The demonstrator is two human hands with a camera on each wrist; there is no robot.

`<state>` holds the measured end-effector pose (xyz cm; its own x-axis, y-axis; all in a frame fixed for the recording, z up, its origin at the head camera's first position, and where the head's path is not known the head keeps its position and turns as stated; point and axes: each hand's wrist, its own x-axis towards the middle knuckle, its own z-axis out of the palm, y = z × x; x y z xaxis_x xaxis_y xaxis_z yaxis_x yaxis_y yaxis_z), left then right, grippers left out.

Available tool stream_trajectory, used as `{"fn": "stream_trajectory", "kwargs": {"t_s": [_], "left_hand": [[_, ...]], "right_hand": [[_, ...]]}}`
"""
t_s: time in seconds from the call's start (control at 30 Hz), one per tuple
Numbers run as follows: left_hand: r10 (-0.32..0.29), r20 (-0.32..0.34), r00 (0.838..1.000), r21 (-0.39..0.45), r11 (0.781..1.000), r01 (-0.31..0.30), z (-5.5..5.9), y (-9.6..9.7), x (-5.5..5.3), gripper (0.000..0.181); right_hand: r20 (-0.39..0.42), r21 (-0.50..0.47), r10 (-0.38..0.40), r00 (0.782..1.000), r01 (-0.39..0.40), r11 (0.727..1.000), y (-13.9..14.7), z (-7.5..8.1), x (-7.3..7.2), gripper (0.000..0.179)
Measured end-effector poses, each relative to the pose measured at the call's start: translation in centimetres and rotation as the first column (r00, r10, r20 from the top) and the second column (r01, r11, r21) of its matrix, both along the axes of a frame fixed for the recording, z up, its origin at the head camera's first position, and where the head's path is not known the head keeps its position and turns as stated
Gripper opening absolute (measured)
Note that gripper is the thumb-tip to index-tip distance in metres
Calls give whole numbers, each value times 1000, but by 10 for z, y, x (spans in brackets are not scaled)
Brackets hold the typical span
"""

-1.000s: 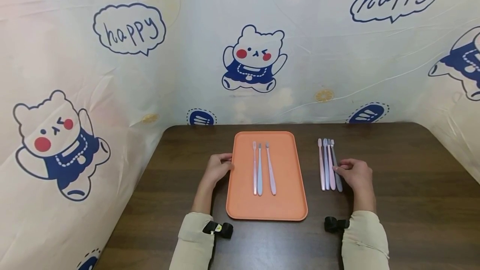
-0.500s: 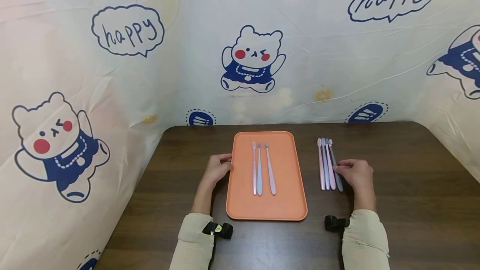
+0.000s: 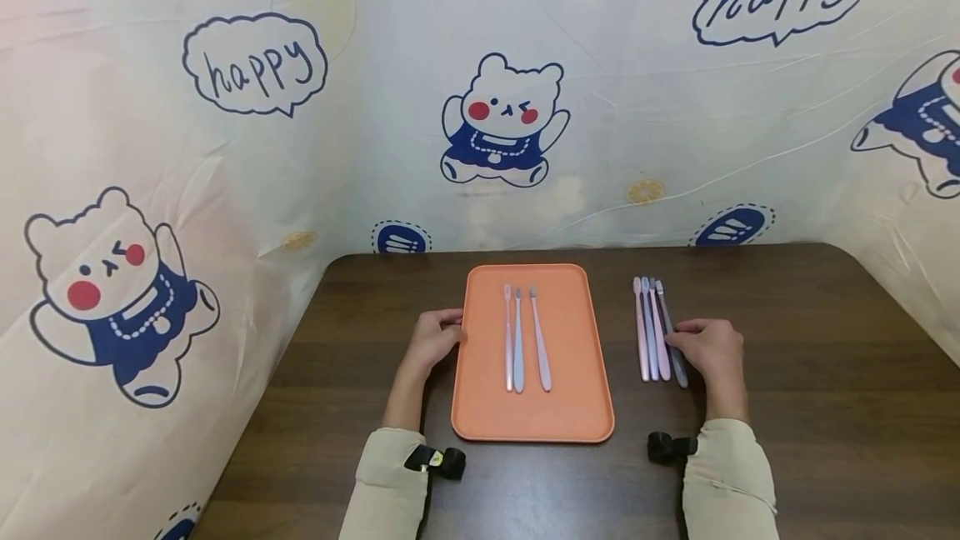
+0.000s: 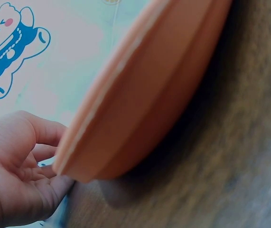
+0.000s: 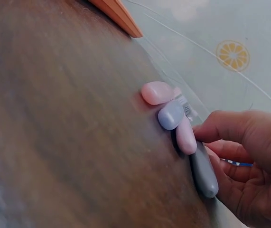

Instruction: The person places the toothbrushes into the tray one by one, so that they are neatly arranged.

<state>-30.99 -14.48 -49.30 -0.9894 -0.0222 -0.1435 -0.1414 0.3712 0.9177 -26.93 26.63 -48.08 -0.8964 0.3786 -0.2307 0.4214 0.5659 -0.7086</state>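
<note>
My left hand (image 3: pixel 435 340) holds the left rim of an orange tray (image 3: pixel 532 419), its fingers and thumb at the edge in the left wrist view. Three toothbrushes lie lengthwise on the tray: a thin pink one (image 3: pixel 508 357), a blue one (image 3: pixel 519 357) and a pink-lilac one (image 3: pixel 543 357). Right of the tray, my right hand (image 3: pixel 708 352) pinches a dark grey toothbrush (image 5: pixel 204 173) between thumb and fingers. Beside it, close together, lie a pink toothbrush (image 5: pixel 157 93), a lilac-blue one (image 5: pixel 171 115) and another pink one (image 5: pixel 186 137).
Everything stands on a dark wooden table (image 3: pixel 825 373). A pale printed cloth (image 3: pixel 360 107) hangs behind and to the sides of it. A black wrist camera (image 3: pixel 450 463) sits at the left sleeve, another wrist camera (image 3: pixel 662 447) at the right.
The grey toothbrush has shifted slightly toward me in the right hand, its head now a little lower than those beside it. The left hand and tray stay in place.
</note>
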Motion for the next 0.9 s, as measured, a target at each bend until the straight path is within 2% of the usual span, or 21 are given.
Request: {"fn": "stream_trajectory", "kwargs": {"t_s": [0.4,0.9], "left_hand": [[2,10,1000,2,1000,-3,2,0,1,46],[-1,4,1000,-2,1000,1,2,0,1,46]], "right_hand": [[10,1,-2,1000,2,1000,1,2,1,43],[12,-114,9,1000,-7,993,7,1,2,44]]}}
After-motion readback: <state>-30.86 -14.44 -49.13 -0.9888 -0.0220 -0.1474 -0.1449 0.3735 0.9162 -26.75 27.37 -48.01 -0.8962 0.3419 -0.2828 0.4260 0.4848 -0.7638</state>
